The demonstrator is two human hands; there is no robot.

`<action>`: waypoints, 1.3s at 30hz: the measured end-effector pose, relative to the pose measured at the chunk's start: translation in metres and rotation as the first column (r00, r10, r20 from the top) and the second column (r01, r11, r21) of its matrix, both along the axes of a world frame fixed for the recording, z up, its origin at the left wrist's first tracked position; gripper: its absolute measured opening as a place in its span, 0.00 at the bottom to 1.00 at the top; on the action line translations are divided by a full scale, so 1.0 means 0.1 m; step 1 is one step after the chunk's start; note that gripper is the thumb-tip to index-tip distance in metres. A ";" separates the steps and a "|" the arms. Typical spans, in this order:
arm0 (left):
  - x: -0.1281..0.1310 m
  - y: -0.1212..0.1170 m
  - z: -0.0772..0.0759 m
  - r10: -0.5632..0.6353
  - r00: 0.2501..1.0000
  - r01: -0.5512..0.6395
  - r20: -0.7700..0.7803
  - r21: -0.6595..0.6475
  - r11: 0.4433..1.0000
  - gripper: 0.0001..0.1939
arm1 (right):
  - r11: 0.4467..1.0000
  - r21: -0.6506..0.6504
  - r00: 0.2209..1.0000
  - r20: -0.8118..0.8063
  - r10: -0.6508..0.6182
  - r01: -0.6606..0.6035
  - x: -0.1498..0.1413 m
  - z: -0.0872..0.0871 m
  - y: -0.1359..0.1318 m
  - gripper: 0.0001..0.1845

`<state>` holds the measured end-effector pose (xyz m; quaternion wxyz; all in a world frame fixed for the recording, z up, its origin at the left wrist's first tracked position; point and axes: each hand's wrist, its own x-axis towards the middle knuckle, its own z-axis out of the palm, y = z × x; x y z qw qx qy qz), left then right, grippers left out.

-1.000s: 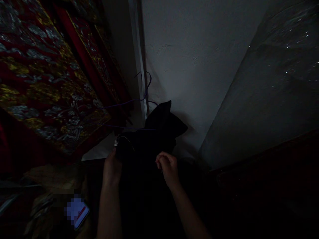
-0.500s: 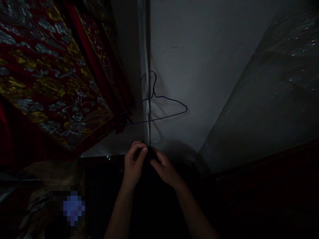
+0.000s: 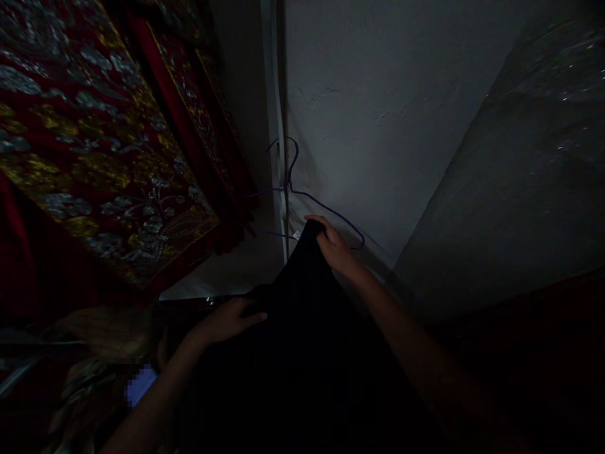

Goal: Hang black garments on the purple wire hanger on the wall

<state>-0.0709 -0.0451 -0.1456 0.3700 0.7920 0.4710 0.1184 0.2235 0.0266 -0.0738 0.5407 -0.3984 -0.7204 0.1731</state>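
A thin dark purple clothes hanger [image 3: 326,205] hangs by its hook from a pale vertical strip [image 3: 278,75] on the wall. My right hand [image 3: 333,246] grips the upper edge of a black garment [image 3: 302,302], raised against the hanger's lower bar. A small white label [image 3: 297,234] shows beside that edge. Lower and to the left, my left hand [image 3: 231,320] holds the same garment, thumb in front and its other fingers partly hidden in the dark cloth. The garment's lower part fades into shadow, so its exact kind cannot be made out.
Red cloth with gold and silver embroidery [image 3: 104,151] hangs on the left. A grey wall [image 3: 378,94] stands ahead, with a shiny clear sheet [image 3: 520,189] on the right. Crumpled fabric [image 3: 108,331] and a blurred blue item [image 3: 140,383] are at lower left.
My hands have separated: the right rose up and right with the garment's edge, the left moved down and left. The black garment is now spread up to the hanger, which has tilted.
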 end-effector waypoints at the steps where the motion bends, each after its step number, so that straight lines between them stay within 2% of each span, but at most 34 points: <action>1: -0.11 0.05 0.06 0.023 0.998 -0.022 -0.064 0.016 1.000 0.26 | 0.998 -0.057 0.999 0.045 -0.013 0.015 0.01 -0.05 0.04 0.17; 4: -0.40 0.16 0.23 0.061 0.975 -0.050 -0.213 0.056 0.997 0.23 | 0.982 -0.175 0.979 0.199 -0.040 0.076 0.09 -0.17 0.09 0.14; 6: -0.52 0.19 0.35 0.112 0.965 -0.091 -0.237 0.098 0.991 0.23 | 0.976 -0.162 0.960 0.260 -0.101 0.146 0.23 -0.18 0.06 0.14; 8: -0.56 0.20 0.50 0.170 0.965 -0.146 -0.200 0.132 0.980 0.24 | 0.967 -0.084 0.935 0.284 -0.210 0.242 0.39 -0.13 0.01 0.16; 10: -0.52 0.20 0.67 0.201 0.971 -0.176 -0.129 0.178 0.968 0.25 | 0.944 0.020 0.903 0.284 -0.321 0.329 0.55 -0.02 -0.05 0.18; 13: -0.39 0.25 0.89 0.188 0.981 -0.171 -0.054 0.227 0.959 0.24 | 0.917 0.137 0.877 0.267 -0.399 0.376 0.73 0.15 -0.13 0.19; 16: -0.27 0.35 1.04 0.119 0.992 -0.109 -0.046 0.182 0.977 0.22 | 0.901 0.170 0.861 0.266 -0.433 0.400 0.82 0.25 -0.17 0.18; 18: -0.23 0.38 1.13 0.091 0.994 -0.078 -0.054 0.210 0.975 0.20 | 0.889 0.185 0.851 0.262 -0.455 0.419 0.86 0.26 -0.18 0.17; 20: -0.22 0.37 1.24 0.114 0.993 -0.096 -0.031 0.343 0.934 0.19 | 0.886 0.197 0.851 0.255 -0.459 0.419 0.86 0.24 -0.19 0.15; 22: -0.21 0.31 1.37 0.152 0.988 -0.148 0.034 0.498 0.855 0.19 | 0.896 0.200 0.864 0.251 -0.437 0.396 0.80 0.19 -0.22 0.15; 24: -0.16 0.24 1.51 0.158 0.982 -0.189 0.105 0.599 0.778 0.18 | 0.919 0.185 0.888 0.248 -0.387 0.349 0.68 0.12 -0.29 0.17; 26: -0.05 0.20 1.61 0.118 0.984 -0.178 0.135 0.661 0.729 0.14 | 0.954 0.139 0.920 0.259 -0.294 0.266 0.51 0.05 -0.39 0.19; 27: 0.01 0.20 1.64 0.102 0.985 -0.170 0.139 0.691 0.703 0.11 | 0.971 0.111 0.933 0.272 -0.236 0.214 0.42 0.01 -0.44 0.20; 29: 0.13 0.25 1.64 0.097 0.987 -0.158 0.125 0.741 0.652 0.17 | 0.991 0.084 0.947 0.294 -0.128 0.107 0.31 -0.03 -0.57 0.19; 31: 0.19 0.32 1.60 0.106 0.990 -0.142 0.098 0.769 0.623 0.22 | 0.987 0.136 0.954 0.276 -0.117 0.082 0.31 -0.04 -0.66 0.13; 33: 0.18 0.39 1.55 0.109 0.991 -0.129 0.078 0.773 0.622 0.20 | 0.943 0.251 0.950 0.164 -0.266 0.220 0.45 0.02 -0.69 0.14; 35: 0.12 0.43 1.50 0.136 0.987 -0.148 0.081 0.780 0.608 0.18 | 0.844 0.321 0.891 -0.004 -0.453 0.430 0.70 0.12 -0.64 0.16; 36: 0.08 0.44 1.49 0.156 0.984 -0.166 0.090 0.789 0.592 0.18 | 0.805 0.314 0.858 -0.070 -0.509 0.503 0.84 0.18 -0.58 0.15; 37: 0.05 0.44 1.48 0.168 0.981 -0.179 0.099 0.800 0.573 0.18 | 0.805 0.277 0.849 -0.097 -0.519 0.524 0.98 0.24 -0.52 0.14; 39: -0.01 0.46 1.48 0.154 0.980 -0.191 0.128 0.828 0.526 0.17 | 0.896 0.105 0.902 -0.075 -0.426 0.432 1.21 0.35 -0.38 0.12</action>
